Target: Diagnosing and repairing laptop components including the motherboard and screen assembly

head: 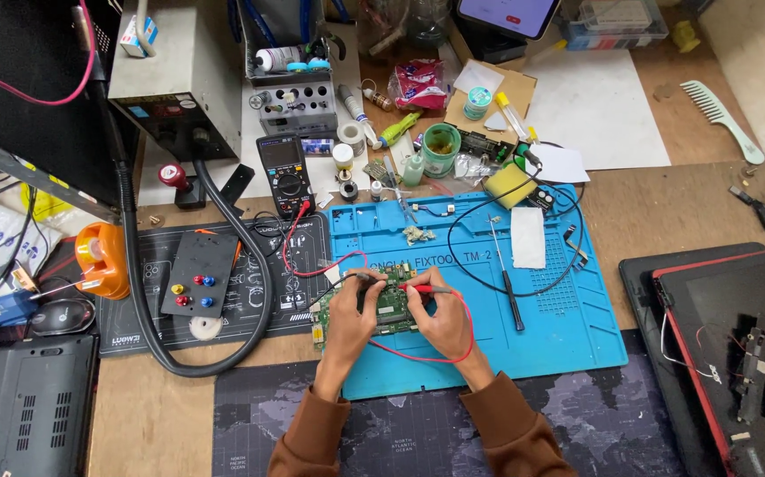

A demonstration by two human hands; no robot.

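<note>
A green circuit board [393, 309] lies on the blue silicone work mat [568, 327]. My left hand [353, 314] holds a black test probe against the board's upper left. My right hand [440, 316] holds a red test probe [421, 289], its tip on the board's top edge. Red and black leads run from both probes back to a black multimeter [283, 174] standing beyond the mat's left corner. My hands hide part of the board.
A black flexible hose [254, 265] loops over a dark mat at left. An opened laptop [731, 353] lies at right, another laptop [20, 402] at lower left. Tweezers, a screwdriver [508, 287], a yellow sponge [509, 184] and small bottles crowd the mat's far side.
</note>
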